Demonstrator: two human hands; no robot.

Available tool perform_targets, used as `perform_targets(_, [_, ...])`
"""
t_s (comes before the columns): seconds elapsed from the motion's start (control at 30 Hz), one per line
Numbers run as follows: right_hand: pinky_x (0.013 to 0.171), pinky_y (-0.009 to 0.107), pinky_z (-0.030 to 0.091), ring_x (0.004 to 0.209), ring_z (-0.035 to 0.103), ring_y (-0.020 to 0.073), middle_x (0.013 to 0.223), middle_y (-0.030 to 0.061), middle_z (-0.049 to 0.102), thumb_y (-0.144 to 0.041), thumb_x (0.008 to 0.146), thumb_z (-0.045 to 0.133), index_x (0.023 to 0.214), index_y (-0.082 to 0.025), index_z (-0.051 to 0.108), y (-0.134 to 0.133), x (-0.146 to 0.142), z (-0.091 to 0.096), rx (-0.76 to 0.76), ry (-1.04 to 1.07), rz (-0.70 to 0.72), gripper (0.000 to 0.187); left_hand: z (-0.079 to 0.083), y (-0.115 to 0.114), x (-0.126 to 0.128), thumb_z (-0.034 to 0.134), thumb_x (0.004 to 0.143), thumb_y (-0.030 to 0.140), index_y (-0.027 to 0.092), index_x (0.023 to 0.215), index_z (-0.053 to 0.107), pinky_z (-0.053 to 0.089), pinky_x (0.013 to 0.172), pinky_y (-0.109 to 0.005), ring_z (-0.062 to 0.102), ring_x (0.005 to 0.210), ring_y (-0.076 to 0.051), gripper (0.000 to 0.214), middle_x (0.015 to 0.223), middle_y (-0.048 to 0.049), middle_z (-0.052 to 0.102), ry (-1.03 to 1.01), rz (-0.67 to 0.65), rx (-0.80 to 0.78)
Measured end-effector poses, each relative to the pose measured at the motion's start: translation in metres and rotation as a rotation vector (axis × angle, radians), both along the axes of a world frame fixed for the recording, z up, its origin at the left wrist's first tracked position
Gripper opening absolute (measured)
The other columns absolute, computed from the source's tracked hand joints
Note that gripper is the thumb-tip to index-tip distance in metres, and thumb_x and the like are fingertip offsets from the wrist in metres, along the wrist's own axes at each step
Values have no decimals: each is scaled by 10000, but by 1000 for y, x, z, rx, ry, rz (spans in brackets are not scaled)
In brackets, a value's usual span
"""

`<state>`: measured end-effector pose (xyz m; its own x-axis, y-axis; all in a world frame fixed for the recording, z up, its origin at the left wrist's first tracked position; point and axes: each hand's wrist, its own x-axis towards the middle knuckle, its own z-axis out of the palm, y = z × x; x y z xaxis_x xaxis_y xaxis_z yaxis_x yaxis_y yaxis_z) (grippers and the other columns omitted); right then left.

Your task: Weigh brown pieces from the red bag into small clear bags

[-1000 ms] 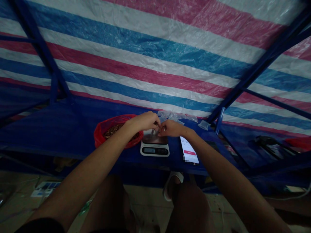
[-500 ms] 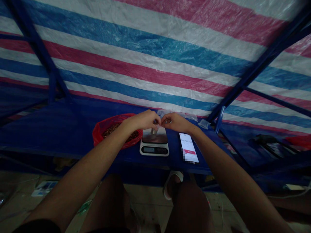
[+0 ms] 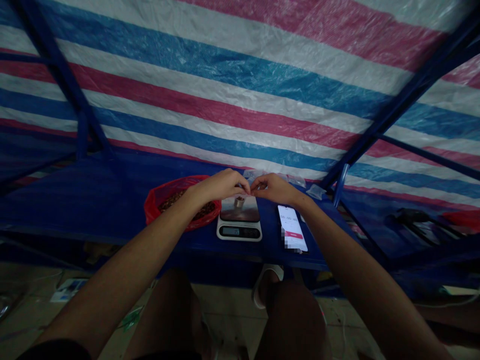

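Note:
My left hand (image 3: 227,184) and my right hand (image 3: 275,188) meet above the back of a white kitchen scale (image 3: 239,231), fingertips pinched close together. What lies between the fingertips is too small and dim to make out. Just below my left fingers, a small metal cup (image 3: 239,202) holding brown bits stands on the scale's plate. Under my left forearm sits an open red plastic bag (image 3: 152,207) filled with small brown pieces (image 3: 173,202), partly hidden by that arm.
A phone (image 3: 292,227) with a lit timer screen lies right of the scale on the blue table (image 3: 93,190). Clear plastic bags (image 3: 296,180) lie behind my hands. Blue metal posts (image 3: 365,132) and a striped tarp (image 3: 210,100) stand beyond.
My left fingers have lifted slightly and drawn in toward the right hand, so the cup beneath shows more fully. The view has shifted a little.

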<state>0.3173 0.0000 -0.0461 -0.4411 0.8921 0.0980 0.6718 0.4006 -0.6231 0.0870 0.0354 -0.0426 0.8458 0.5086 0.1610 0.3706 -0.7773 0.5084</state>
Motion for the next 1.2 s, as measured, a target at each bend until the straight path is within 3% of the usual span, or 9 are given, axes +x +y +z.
perform_targets(0.27, [780, 305, 541, 827, 725, 197, 931, 53, 811, -211, 814, 681, 942, -187, 820, 2, 2, -1, 11, 28, 10, 191, -4, 2, 1, 705, 912, 216, 222, 1173, 781, 499, 818, -272, 748, 916, -183, 272, 1061, -63, 828, 0, 17, -1])
perform_targets(0.57, [736, 299, 501, 788, 704, 197, 901, 49, 814, -312, 877, 687, 993, -170, 831, 1, -15, -15, 6, 12, 47, 233, -10, 3, -1, 703, 835, 75, 170, 1013, 765, 558, 819, -278, 759, 909, -178, 210, 999, -62, 808, -259, 97, -101])
perform_targets(0.73, [749, 310, 491, 789, 693, 199, 926, 50, 812, -314, 930, 606, 1010, -168, 831, -1, -9, -13, 79, 23, -38, 280, -19, 1, 6, 708, 861, 99, 176, 1069, 738, 567, 825, -279, 762, 926, -177, 224, 1056, -73, 800, -285, 99, -89])
perform_targets(0.83, [769, 323, 510, 816, 700, 211, 942, 58, 814, -280, 926, 588, 992, -169, 830, -2, -2, -9, 107, 28, -77, 274, -16, -3, 6, 703, 899, 145, 182, 1130, 740, 549, 899, -303, 748, 1017, -195, 237, 1135, -91, 796, -231, 102, 11])
perform_targets(0.97, [836, 357, 549, 915, 727, 243, 1025, 87, 823, -307, 929, 622, 987, -183, 833, -7, 4, -3, 119, 64, -127, 251, 0, -11, -23, 629, 955, 221, 179, 1081, 765, 516, 922, -306, 722, 1042, -208, 189, 1150, -86, 795, -136, 222, 116])
perform_targets(1.07, [844, 357, 559, 929, 732, 246, 1030, 92, 821, -334, 934, 645, 988, -183, 829, -11, 10, -1, 116, 65, -162, 245, 7, -14, -62, 596, 933, 234, 194, 988, 782, 504, 810, -271, 727, 901, -187, 198, 1023, -47, 809, 96, 324, 24])
perform_targets(1.2, [844, 349, 558, 918, 731, 237, 1019, 89, 820, -319, 932, 649, 985, -171, 820, -14, 17, 0, 98, 77, -190, 233, -6, -9, -102, 729, 787, 254, 219, 1009, 773, 454, 654, -258, 704, 778, -182, 229, 957, -31, 807, 439, 494, -70])
